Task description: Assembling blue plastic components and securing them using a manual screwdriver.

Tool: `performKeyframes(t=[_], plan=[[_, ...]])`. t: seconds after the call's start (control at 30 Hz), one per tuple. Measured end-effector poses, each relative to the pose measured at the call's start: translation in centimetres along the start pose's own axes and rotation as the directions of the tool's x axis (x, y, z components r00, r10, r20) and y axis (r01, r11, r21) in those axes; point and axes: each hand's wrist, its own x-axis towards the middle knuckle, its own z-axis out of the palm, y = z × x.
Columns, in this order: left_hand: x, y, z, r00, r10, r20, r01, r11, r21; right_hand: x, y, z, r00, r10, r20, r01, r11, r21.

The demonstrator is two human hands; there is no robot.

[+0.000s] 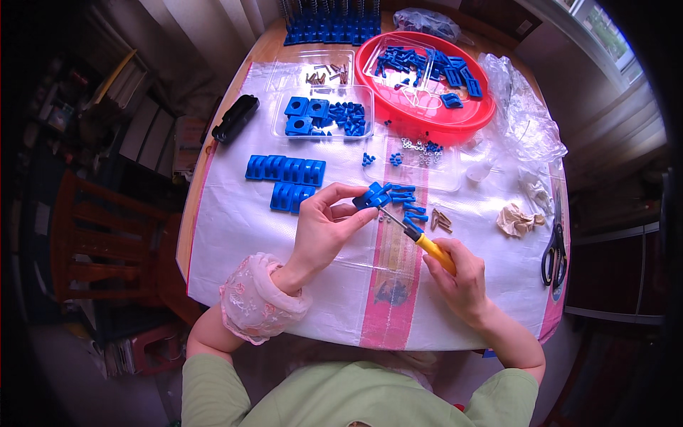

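Over the middle of the table, my left hand (326,226) pinches a small blue plastic part (368,197) between thumb and fingers. My right hand (462,279) is wrapped round the yellow handle of a screwdriver (435,255). Its thin metal shaft slants up to the left, and the tip reaches the blue part by my left thumb; whether it sits in a screw cannot be made out. Loose blue arm-shaped pieces (404,198) lie just right of the held part. Beside them are several brass-coloured pins or screws (441,221). Rows of blue curved parts (286,170) stand left of my left hand.
Farther back are a clear tray (274,133) of blue parts and a red basin (487,117) with more. A clear lid (448,183) carries small white and blue bits. Black scissors (553,256), crumpled paper (519,220) and plastic film (530,128) lie right; a black case (235,119) left.
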Motion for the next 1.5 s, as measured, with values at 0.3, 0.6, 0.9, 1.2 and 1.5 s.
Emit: performKeyframes(t=[0.3,0.6,0.9,1.2,1.5], plan=[[0.0,0.1,0.0,1.0,0.003,0.005,-0.004,1.0,0.015,0.2,0.5,-0.3,0.998,-0.007,0.066,0.008,1.0,-0.001],[0.3,0.2,-0.2,1.0,-0.006,-0.029,0.006,1.0,0.021,-0.4,0.8,0.7,0.999,0.038,0.003,-0.039,0.996,0.086],[0.1,0.1,-0.1,1.0,0.01,-0.022,-0.01,1.0,0.01,0.2,0.0,-0.1,1.0,-0.013,0.005,0.013,1.0,-0.003],[0.1,0.1,0.0,1.0,-0.006,-0.005,0.007,1.0,0.024,-0.4,0.3,-0.2,0.994,0.012,0.111,-0.008,0.999,-0.034],[0.2,0.0,0.0,1.0,0.008,0.006,-0.008,1.0,0.027,-0.7,0.6,0.0,0.995,-0.001,0.103,-0.005,0.998,0.059]])
